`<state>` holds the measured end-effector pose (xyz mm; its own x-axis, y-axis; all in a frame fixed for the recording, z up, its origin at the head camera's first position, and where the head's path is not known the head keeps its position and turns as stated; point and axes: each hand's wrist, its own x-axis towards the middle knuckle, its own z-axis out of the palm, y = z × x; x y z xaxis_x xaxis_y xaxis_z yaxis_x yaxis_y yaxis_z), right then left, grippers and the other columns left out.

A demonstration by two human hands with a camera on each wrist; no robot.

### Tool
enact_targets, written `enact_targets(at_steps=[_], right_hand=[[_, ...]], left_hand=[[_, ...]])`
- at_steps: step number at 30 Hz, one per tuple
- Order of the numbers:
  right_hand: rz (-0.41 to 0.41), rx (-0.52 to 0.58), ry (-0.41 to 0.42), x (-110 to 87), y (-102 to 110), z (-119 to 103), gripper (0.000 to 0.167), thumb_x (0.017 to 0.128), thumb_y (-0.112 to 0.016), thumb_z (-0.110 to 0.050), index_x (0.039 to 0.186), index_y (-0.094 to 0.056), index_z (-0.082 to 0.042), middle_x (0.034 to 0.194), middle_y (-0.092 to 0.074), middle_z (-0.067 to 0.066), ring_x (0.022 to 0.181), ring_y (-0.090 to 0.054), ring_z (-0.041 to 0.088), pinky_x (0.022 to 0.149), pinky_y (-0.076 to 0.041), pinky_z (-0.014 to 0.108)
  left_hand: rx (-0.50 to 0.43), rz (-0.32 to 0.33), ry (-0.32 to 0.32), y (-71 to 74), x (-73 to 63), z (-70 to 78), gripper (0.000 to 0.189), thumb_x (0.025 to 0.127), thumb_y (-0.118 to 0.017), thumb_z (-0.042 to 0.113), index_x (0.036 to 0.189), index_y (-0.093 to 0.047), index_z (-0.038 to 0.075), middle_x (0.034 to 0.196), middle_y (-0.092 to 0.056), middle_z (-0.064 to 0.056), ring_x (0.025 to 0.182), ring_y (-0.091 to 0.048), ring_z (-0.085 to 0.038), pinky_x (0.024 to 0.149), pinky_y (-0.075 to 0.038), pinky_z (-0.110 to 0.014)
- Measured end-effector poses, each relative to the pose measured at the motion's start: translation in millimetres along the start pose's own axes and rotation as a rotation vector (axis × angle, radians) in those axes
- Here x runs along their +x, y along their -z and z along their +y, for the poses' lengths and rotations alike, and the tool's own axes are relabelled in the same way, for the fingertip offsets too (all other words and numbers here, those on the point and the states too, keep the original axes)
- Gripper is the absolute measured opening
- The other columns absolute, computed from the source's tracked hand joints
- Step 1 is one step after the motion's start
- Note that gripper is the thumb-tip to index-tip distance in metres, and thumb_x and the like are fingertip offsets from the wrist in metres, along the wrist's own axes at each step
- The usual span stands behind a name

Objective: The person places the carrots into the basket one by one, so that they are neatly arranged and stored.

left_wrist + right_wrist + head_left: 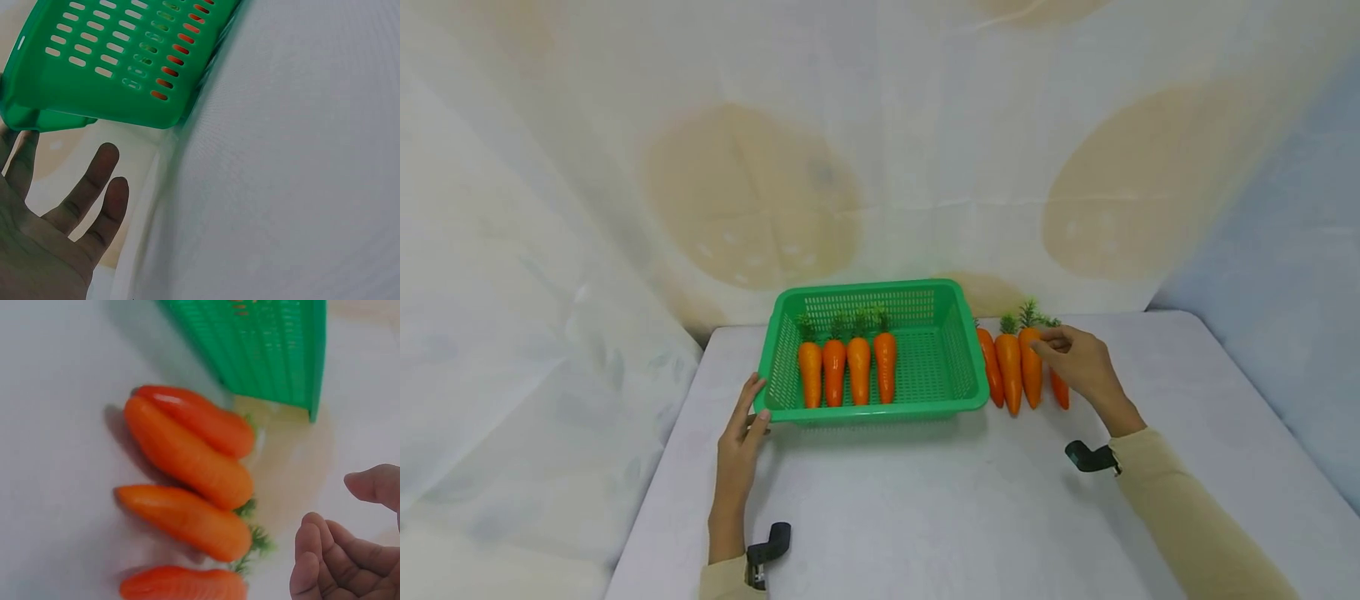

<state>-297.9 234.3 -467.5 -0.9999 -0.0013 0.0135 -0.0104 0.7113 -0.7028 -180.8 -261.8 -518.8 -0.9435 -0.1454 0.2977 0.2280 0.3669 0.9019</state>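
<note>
A green plastic basket stands on the table with several orange toy carrots lying side by side in its left half, leafy tops toward the back wall. At its front left corner my left hand touches the rim; in the left wrist view the fingers look spread and fairly straight. Several more carrots lie in a row just right of the basket. Over the right end of that row is my right hand, its thumb and fingers apart with nothing between them in the right wrist view, partly hiding the rightmost carrot.
A white cloth covers the table. Pale patterned fabric hangs behind the table and at both sides. Each wrist bears a small black camera mount.
</note>
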Motion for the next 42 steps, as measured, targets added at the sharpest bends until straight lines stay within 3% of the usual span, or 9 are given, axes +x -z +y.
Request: enact_targets(at_steps=[12, 20, 34, 42], right_hand=[[0.040, -0.062, -0.114, 3.7, -0.3, 41.3, 0.065, 0.098, -0.059, -0.047, 0.131, -0.056, 0.009, 0.121, -0.060, 0.029, 0.104, -0.059, 0.040, 0.079, -0.054, 0.048], [0.065, -0.103, -0.178, 8.5, -4.5, 66.0, 0.063, 0.098, -0.059, -0.047, 0.124, -0.057, 0.010, 0.111, -0.063, 0.027, 0.091, -0.061, 0.035, 0.068, -0.054, 0.040], [-0.037, -0.028, -0.310, 19.4, -15.5, 74.6, 0.073, 0.095, -0.060, -0.053, 0.126, -0.056, 0.013, 0.118, -0.059, 0.028, 0.099, -0.055, 0.037, 0.082, -0.052, 0.045], [-0.080, 0.017, -0.329, 19.8, -11.8, 79.5, 0.076, 0.096, -0.059, -0.052, 0.131, -0.053, 0.015, 0.120, -0.060, 0.030, 0.103, -0.057, 0.038, 0.089, -0.050, 0.051]], left_hand=[[0.008, -0.006, 0.019, 0.7, 0.0, 1.5, 0.048, 0.106, -0.050, 0.016, 0.154, -0.042, 0.016, 0.162, -0.030, 0.002, 0.107, -0.058, -0.042, 0.083, -0.055, -0.039], [0.005, -0.009, 0.008, -2.4, 1.1, 1.6, 0.048, 0.106, -0.050, 0.016, 0.154, -0.042, 0.015, 0.162, -0.031, 0.001, 0.107, -0.059, -0.043, 0.082, -0.055, -0.041], [0.018, 0.013, 0.006, 1.3, -1.5, -1.1, 0.048, 0.107, -0.050, 0.018, 0.154, -0.043, 0.016, 0.161, -0.033, 0.004, 0.104, -0.059, -0.041, 0.081, -0.054, -0.034], [0.001, -0.004, -0.003, -0.3, -0.8, -1.0, 0.048, 0.107, -0.049, 0.016, 0.154, -0.042, 0.015, 0.162, -0.031, 0.002, 0.105, -0.059, -0.041, 0.081, -0.055, -0.034]])
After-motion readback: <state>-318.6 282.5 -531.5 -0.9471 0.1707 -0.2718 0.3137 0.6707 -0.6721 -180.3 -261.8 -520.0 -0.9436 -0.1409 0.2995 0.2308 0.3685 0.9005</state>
